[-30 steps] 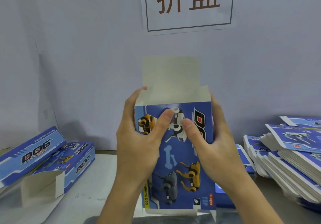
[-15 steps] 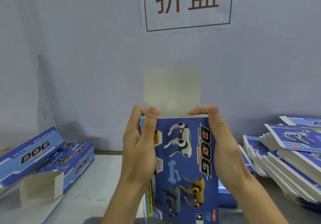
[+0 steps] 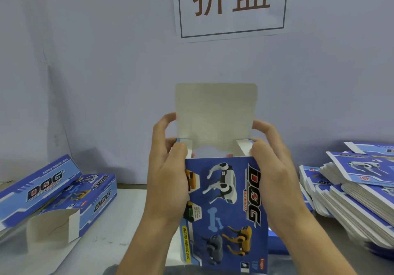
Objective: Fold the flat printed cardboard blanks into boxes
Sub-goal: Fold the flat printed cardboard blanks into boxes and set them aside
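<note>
- My left hand grips the left edge of the box, thumb pinching the small left dust flap up near 12 o'clock of the hand.
- My right hand mirrors it on the right edge, thumb and fingers pinching the right dust flap.
- The box is held upright in the air between both hands, above the bench, printed dog face toward me, top end open.
- The big lid flap stands straight up at 12 o'clock, its plain grey inside facing me.
- Step in hand, as I read it: closing the top end. The tube is already squared up and the two side flaps are on their way inward.
- Next move calls for pressing both dust flaps flat across the opening, then bringing the lid flap down over them and tucking its edge inside the front wall.
- At 9 o'clock lie finished boxes on the bench; at 3 o'clock the stack of flat blanks waits.
</note>
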The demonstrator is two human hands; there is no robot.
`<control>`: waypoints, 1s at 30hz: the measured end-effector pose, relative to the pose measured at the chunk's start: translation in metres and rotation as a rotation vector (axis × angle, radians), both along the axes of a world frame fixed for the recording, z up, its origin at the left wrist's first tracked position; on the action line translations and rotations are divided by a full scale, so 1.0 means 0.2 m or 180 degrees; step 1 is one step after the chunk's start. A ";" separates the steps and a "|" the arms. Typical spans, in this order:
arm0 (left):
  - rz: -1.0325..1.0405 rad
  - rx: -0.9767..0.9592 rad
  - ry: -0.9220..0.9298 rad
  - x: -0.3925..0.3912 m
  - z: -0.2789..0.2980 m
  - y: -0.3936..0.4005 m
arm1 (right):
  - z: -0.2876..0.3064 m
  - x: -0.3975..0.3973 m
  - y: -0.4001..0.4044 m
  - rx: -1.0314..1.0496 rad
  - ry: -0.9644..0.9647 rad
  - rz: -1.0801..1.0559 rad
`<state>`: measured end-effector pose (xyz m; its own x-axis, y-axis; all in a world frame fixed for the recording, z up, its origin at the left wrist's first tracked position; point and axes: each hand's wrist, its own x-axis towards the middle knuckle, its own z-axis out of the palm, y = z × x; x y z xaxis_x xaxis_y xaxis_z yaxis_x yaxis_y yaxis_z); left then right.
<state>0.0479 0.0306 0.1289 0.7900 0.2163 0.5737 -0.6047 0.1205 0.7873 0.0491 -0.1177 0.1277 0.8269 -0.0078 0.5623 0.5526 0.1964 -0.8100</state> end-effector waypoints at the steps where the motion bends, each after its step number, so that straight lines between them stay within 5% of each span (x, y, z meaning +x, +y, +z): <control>1: 0.0039 -0.0071 -0.0025 -0.01 0.01 0.00 | -0.01 0.00 0.00 0.0074 -0.0009 -0.0027; 10: -0.0269 -0.0728 -0.0200 -0.03 -0.02 0.00 | -0.06 0.00 0.02 0.0498 -0.0236 0.0085; 16: -0.0216 0.0291 -0.0245 -0.01 -0.06 0.04 | -0.06 0.01 -0.01 0.0058 -0.0367 0.0398; 30: 0.0316 0.0911 -0.0561 0.00 -0.03 0.07 | -0.05 0.00 -0.04 -0.0147 -0.0453 0.0078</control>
